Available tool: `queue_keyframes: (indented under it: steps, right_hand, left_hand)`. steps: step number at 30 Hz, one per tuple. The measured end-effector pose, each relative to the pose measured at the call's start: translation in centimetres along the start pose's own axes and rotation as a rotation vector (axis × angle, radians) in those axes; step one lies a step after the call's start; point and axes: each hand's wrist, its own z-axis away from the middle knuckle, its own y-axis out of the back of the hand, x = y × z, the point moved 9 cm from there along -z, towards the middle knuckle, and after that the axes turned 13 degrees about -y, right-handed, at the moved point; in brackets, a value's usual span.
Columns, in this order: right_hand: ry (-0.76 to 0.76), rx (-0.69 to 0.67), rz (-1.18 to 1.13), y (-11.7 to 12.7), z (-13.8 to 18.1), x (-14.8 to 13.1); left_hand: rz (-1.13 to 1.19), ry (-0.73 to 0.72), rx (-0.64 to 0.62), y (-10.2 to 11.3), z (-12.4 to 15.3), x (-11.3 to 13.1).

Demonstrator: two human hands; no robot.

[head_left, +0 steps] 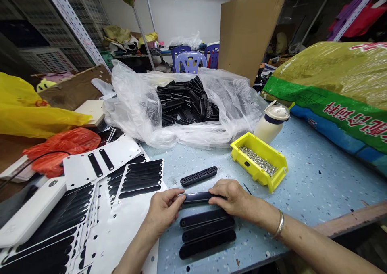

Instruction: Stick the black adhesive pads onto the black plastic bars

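Observation:
Between my two hands is a smooth black plastic strip (196, 197) with rounded ends, just above the blue speckled table. My left hand (165, 208) pinches its left end between thumb and fingers. On its right end, my right hand (228, 194) closes the same way; a bracelet circles that wrist. Below lie several similar black strips (208, 229), stacked side by side with their smooth faces up. Another black strip with a textured grid face (198, 176) rests just beyond my hands. To the left are white sheets carrying black strip-shaped stickers (142, 177).
A yellow bin (260, 161) of small metal parts stands at the right, near a cream cup (272, 122). Behind, a clear plastic bag (133, 104) holds many black strips. A large printed sack (332, 84) occupies the far right. A white long device (33, 209) lies left.

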Motion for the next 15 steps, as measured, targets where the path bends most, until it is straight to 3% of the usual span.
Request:
queue_keyframes:
  steps: [4,6,8,15]
  right_hand:
    - [0.033,0.022,-0.002,-0.1,0.0,0.1]
    - [0.045,0.030,-0.005,-0.2,0.0,0.1]
    - [0.045,0.033,-0.006,-0.2,0.0,0.1]
    - [0.045,0.010,0.006,-0.3,0.0,0.0]
  left_hand:
    - [-0.365,-0.444,0.178,2.0,1.0,5.8]
    - [-0.475,-0.716,0.201,1.5,2.4,9.0]
    - [-0.561,-0.921,0.146,-0.2,3.7,10.6]
    - [-0.696,-1.040,-0.066,-4.7,4.8,9.2]
